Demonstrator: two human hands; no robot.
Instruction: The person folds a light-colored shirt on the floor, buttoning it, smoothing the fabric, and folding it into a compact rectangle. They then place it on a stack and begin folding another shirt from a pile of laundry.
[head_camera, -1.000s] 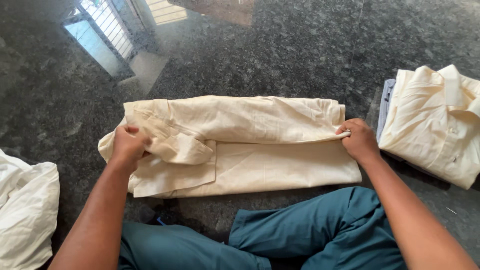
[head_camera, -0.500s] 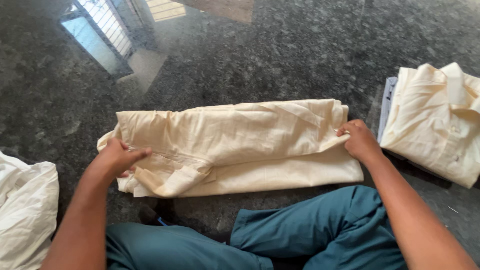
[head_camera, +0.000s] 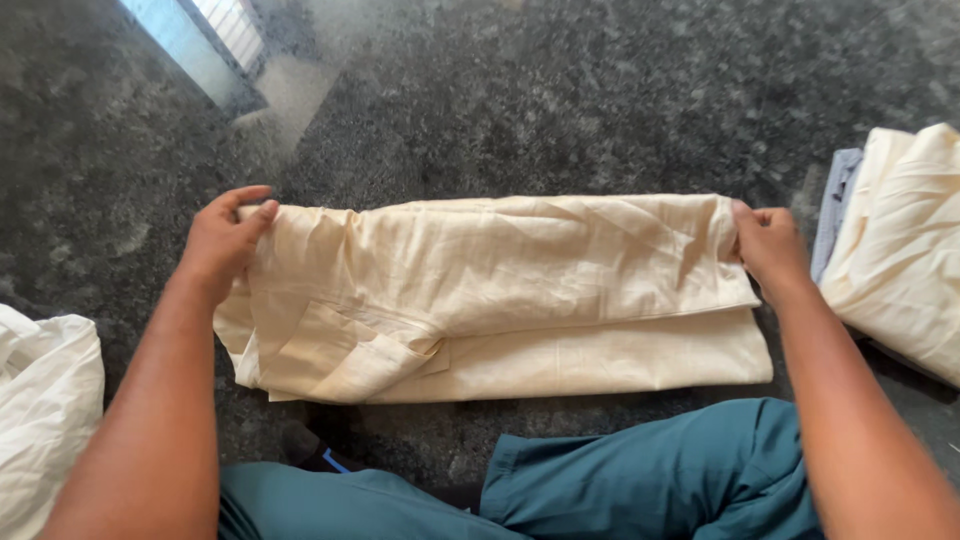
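A cream cloth garment (head_camera: 490, 290) lies folded into a long band on the dark speckled stone floor (head_camera: 560, 110). My left hand (head_camera: 222, 240) grips its far left corner, fingers curled over the edge. My right hand (head_camera: 768, 247) pinches its far right corner. Both hands hold the top folded layer near the far edge. The lower layer sticks out toward me along the near edge.
A folded cream shirt (head_camera: 905, 250) rests on a bluish cloth (head_camera: 835, 205) at the right. A crumpled white cloth (head_camera: 45, 420) lies at the left edge. My legs in teal trousers (head_camera: 640, 475) are crossed just below the garment. A window reflection (head_camera: 215, 45) shines on the floor.
Both hands have moved from the garment's middle to its far corners, carrying the top layer away from me. The view has shifted, so the shirt pile sits further right.
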